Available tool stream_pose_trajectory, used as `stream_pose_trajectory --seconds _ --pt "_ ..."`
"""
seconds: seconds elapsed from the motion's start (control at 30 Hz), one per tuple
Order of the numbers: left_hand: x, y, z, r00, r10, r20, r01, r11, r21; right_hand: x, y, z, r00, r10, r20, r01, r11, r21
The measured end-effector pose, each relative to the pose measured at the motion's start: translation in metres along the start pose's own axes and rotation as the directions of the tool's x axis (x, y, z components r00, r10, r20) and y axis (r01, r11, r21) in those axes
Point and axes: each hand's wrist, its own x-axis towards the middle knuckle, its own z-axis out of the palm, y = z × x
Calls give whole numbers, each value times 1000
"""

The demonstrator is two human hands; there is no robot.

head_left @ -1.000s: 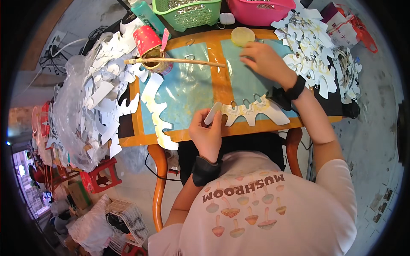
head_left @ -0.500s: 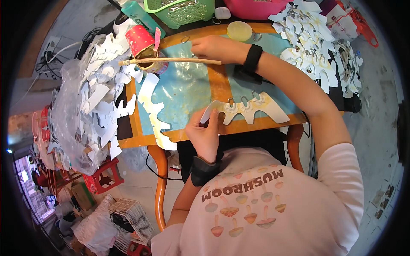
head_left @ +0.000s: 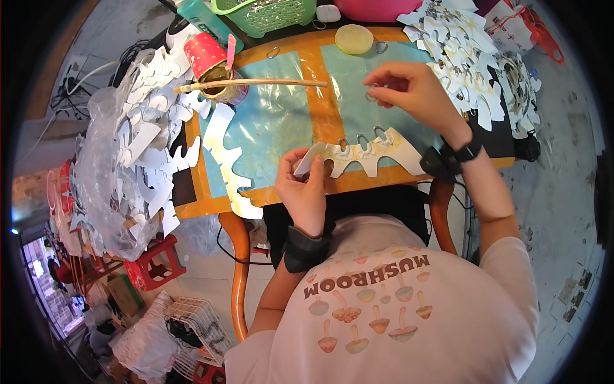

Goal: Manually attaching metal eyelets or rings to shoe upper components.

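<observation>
My left hand (head_left: 302, 195) pinches the left end of a white, arch-cut piece (head_left: 404, 152) with yellowish smears, at the table's near edge. Several small metal rings (head_left: 363, 140) stand along its upper edge, where whitish tabs wrap them. My right hand (head_left: 409, 93) is raised above and to the right of it, thumb and fingers closed on a small metal ring (head_left: 370, 95), partly hidden by the fingertips. A second toothed white strip (head_left: 225, 168), smeared yellow, lies on the left. Two loose rings lie farther back, one left (head_left: 273, 52) and one right (head_left: 381, 47).
A thin wooden stick (head_left: 275, 82) lies across a can (head_left: 225, 91) beside a red dotted cup (head_left: 204, 54). White pieces are heaped left (head_left: 144, 134) and right (head_left: 457, 64). A yellow round tub (head_left: 354, 40) and green basket (head_left: 272, 14) stand at the back.
My right hand has moved from the table's far middle, back toward me and to the right, with a ring now in its fingers. My left hand keeps its hold on the white piece.
</observation>
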Motion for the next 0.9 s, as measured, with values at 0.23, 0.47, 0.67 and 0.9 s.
stream_pose_trajectory --seconds 0.23,0.47,0.67,0.9 --pt "1 2 -5 997 -67 29 68 998 -19 -57 -17 34 994 102 -39 -85 950 301" --pt "0 0 -4 998 -27 57 30 998 -52 -47 -2 80 995 42 -94 -11 953 302" --pt "0 4 -6 993 -99 58 106 982 -154 -41 15 97 989 -104 -102 123 971 203" --pt "2 3 -8 974 -207 96 227 919 -322 -38 18 104 998 -18 -53 36 927 374"
